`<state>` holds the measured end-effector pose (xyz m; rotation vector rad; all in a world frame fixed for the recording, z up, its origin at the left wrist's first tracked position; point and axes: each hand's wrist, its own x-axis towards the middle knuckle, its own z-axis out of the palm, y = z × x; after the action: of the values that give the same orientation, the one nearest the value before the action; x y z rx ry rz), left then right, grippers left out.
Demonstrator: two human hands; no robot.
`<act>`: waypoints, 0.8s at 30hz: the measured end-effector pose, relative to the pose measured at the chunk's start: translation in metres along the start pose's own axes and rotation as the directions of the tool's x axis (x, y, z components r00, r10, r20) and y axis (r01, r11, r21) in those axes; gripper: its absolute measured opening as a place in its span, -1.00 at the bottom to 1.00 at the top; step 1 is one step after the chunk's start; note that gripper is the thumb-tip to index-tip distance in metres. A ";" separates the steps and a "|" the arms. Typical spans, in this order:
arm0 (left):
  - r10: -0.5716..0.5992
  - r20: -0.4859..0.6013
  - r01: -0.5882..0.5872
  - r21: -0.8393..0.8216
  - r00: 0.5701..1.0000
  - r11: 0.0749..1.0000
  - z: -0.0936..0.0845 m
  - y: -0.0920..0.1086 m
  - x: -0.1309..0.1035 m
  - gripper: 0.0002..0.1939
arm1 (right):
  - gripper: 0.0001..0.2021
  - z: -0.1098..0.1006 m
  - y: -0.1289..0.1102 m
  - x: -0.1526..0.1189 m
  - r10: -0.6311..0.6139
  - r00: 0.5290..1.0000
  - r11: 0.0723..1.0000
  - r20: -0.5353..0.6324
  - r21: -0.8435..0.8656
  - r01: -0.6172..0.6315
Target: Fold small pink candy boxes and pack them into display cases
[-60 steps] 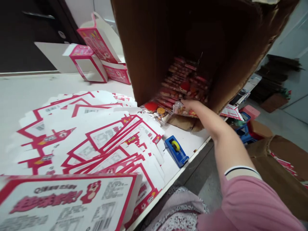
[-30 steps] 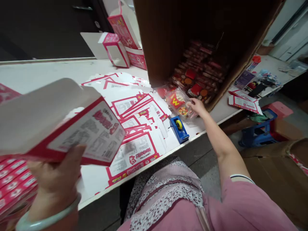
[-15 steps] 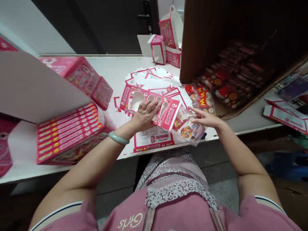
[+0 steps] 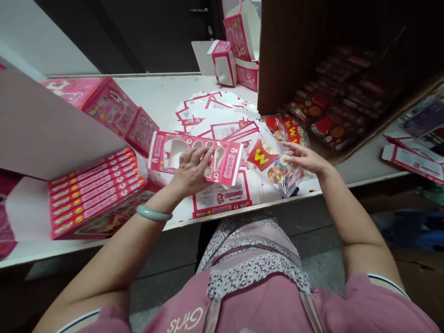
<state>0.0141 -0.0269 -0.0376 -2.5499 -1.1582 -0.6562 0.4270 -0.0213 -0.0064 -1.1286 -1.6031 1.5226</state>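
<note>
My left hand is closed around a pink cardboard box with cut-out windows, fingers lying over its front. The box is tilted a little above the pile of flat printed cards. At the right, my right hand grips the edge of a clear plastic bag of toy food pieces, with a red-and-yellow fries carton showing inside. The bag is beside the box's right end, apart from it. Behind my right hand lies another bag of toy food.
An upright row of filled pink boxes stands at the left, more pink boxes behind it. A large brown carton holding several toy bags fills the right. Small pink boxes stand at the back. The table's front edge runs before me.
My left hand has moved left with the pink box, away from the toy bag. My right hand has closed on the bag and lifted its upper part.
</note>
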 end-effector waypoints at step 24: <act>0.041 -0.060 -0.044 -0.065 0.997 0.997 0.014 0.033 -0.008 -0.05 | -0.62 0.032 0.010 -0.014 -0.142 0.937 0.965 -0.319 -0.256 0.059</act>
<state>0.0386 -0.0469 -0.0552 -2.5841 -1.0774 -0.7658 0.4058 -0.0485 -0.0186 -1.3344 -1.6084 1.0197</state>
